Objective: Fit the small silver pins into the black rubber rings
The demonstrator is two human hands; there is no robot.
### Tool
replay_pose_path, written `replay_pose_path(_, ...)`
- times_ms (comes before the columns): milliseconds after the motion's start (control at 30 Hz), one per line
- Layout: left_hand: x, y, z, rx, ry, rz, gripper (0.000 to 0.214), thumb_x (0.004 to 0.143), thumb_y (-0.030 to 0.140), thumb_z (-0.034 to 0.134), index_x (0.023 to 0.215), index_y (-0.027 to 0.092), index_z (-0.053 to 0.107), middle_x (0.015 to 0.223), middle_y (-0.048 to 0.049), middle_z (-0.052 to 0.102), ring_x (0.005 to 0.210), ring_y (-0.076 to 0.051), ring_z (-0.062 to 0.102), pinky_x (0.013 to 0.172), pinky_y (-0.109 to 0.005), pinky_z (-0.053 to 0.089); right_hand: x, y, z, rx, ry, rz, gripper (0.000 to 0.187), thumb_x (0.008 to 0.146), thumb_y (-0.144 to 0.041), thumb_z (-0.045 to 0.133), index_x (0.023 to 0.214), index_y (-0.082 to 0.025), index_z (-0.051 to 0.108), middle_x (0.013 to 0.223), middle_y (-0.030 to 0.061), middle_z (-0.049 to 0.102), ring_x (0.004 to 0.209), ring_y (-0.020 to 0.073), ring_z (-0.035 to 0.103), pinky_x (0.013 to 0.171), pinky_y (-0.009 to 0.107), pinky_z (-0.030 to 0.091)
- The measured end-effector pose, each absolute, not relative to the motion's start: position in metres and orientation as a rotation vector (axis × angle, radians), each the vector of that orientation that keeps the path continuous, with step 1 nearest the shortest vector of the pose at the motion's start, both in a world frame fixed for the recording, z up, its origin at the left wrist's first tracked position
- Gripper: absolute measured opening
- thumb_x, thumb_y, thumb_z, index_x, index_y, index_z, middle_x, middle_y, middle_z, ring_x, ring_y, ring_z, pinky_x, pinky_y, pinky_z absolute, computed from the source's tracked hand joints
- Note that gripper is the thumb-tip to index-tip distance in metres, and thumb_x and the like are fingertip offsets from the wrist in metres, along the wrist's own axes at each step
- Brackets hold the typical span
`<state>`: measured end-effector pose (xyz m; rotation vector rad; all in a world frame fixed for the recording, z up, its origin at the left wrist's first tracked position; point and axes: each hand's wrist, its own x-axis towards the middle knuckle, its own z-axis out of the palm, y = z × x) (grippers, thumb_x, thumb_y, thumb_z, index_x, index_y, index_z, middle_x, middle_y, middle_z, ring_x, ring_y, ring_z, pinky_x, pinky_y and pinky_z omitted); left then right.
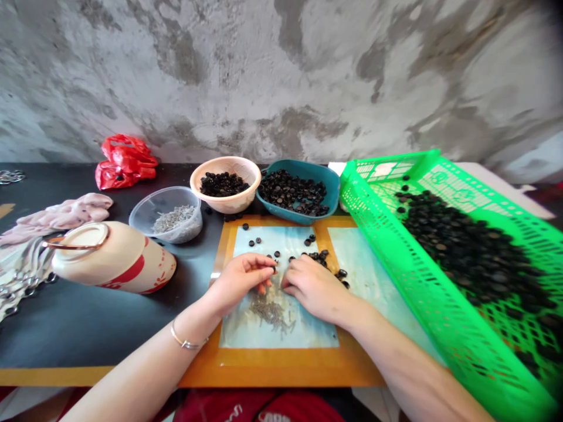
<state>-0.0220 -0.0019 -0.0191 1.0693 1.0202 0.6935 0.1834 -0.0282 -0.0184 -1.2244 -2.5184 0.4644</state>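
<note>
Over a pale blue sheet (303, 334), my left hand (246, 278) pinches a small dark piece (275, 269) between thumb and fingertips. Close by on its right, my right hand (314, 287) is closed, fingers curled down; whatever they hold is hidden. A loose pile of thin silvery pins (272, 313) lies on the sheet just below both hands. Several small black round pieces (251, 242) are scattered beyond the fingers. More black pieces (342, 274) are clustered beside and behind my right hand.
Behind the sheet stand a peach bowl (202, 196) and a teal basin (281, 215), both holding black pieces. A clear tub (193, 228) of pins and a white-and-red bottle (118, 252) stand left. A green basket (409, 281) of black pieces borders the right; a red bag (125, 164) lies near the wall.
</note>
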Motion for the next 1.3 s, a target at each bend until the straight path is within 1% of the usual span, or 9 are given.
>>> replay_pose_path(133,-0.021,-0.003,-0.019,1.047,1.015,0.701,0.039,0.067,0.037,0.079,0.093,0.011,0.064,0.063,-0.0003,0.066,0.051,-0.009,0.058,0.053,-0.022,0.046,0.181,-0.030,-0.016,-1.169,-2.553,0.427,0.007,0.089,-0.019,0.061,0.083,-0.016,0.064,0.081,0.0065,0.061,0.083,0.0218,0.052,0.076,0.035,0.045)
replay_pose_path(300,-0.021,-0.005,-0.018,1.040,1.023,0.684,0.037,0.068,0.036,0.079,0.093,0.012,0.064,0.071,-0.0034,0.069,0.058,-0.012,0.063,0.059,-0.025,0.051,0.183,-0.031,-0.011,-1.151,-2.462,0.594,0.010,0.092,-0.017,0.058,0.083,-0.017,0.062,0.077,0.0041,0.062,0.081,0.0194,0.056,0.075,0.033,0.046)
replay_pose_path(467,-0.021,-0.007,-0.016,1.068,1.015,0.646,0.034,0.068,0.035,0.079,0.089,0.012,0.066,0.081,-0.0075,0.072,0.073,-0.017,0.068,0.065,-0.027,0.054,0.184,-0.031,-0.015,-1.159,-2.232,0.700,0.008,0.090,-0.013,0.060,0.093,-0.019,0.064,0.087,0.0042,0.066,0.087,0.0190,0.059,0.079,0.033,0.048)
replay_pose_path(600,-0.021,-0.009,-0.015,1.053,0.976,0.577,0.033,0.068,0.035,0.079,0.087,0.011,0.066,0.077,-0.0073,0.073,0.067,-0.015,0.067,0.067,-0.028,0.054,0.183,-0.031,-0.016,-1.214,-2.123,0.706,0.009,0.087,-0.011,0.064,0.090,-0.019,0.065,0.086,0.0036,0.067,0.089,0.0195,0.060,0.081,0.034,0.048)
replay_pose_path(733,-0.022,-0.011,-0.013,1.044,0.945,0.540,0.033,0.067,0.036,0.080,0.086,0.012,0.068,0.076,-0.0076,0.074,0.067,-0.016,0.068,0.070,-0.030,0.054,0.182,-0.031,-0.013,-1.261,-2.095,0.753,0.008,0.084,-0.012,0.067,0.087,-0.020,0.067,0.082,0.0023,0.065,0.084,0.0180,0.061,0.078,0.032,0.048)
replay_pose_path(867,-0.020,-0.012,-0.017,1.083,0.964,0.540,0.032,0.067,0.036,0.080,0.085,0.012,0.070,0.077,-0.0076,0.074,0.067,-0.016,0.068,0.071,-0.030,0.053,0.183,-0.032,-0.014,-1.258,-2.090,0.775,0.011,0.082,-0.012,0.069,0.089,-0.020,0.067,0.083,0.0020,0.066,0.082,0.0177,0.062,0.076,0.031,0.048)
replay_pose_path(1067,-0.018,-0.012,-0.024,1.185,1.044,0.580,0.026,0.066,0.034,0.079,0.080,0.013,0.071,0.067,-0.0043,0.071,0.063,-0.016,0.066,0.067,-0.029,0.052,0.181,-0.033,-0.016,-1.234,-2.122,0.757,0.015,0.083,-0.011,0.067,0.095,-0.021,0.067,0.086,0.0027,0.067,0.080,0.0172,0.062,0.074,0.030,0.049)
replay_pose_path(1167,-0.018,-0.012,-0.023,1.150,1.052,0.583,0.028,0.065,0.033,0.081,0.080,0.013,0.070,0.069,-0.0047,0.072,0.064,-0.015,0.067,0.069,-0.028,0.052,0.180,-0.033,-0.015,-1.210,-2.142,0.718,0.016,0.085,-0.010,0.065,0.097,-0.021,0.067,0.086,0.0030,0.067,0.082,0.0175,0.062,0.074,0.031,0.048)
replay_pose_path(1300,-0.019,-0.012,-0.019,1.023,0.991,0.585,0.036,0.063,0.038,0.083,0.083,0.011,0.070,0.078,-0.0074,0.074,0.071,-0.016,0.069,0.074,-0.030,0.054,0.179,-0.034,-0.014,-1.187,-2.124,0.712,0.017,0.085,-0.009,0.064,0.097,-0.020,0.066,0.086,0.0033,0.068,0.085,0.0183,0.062,0.076,0.031,0.049)
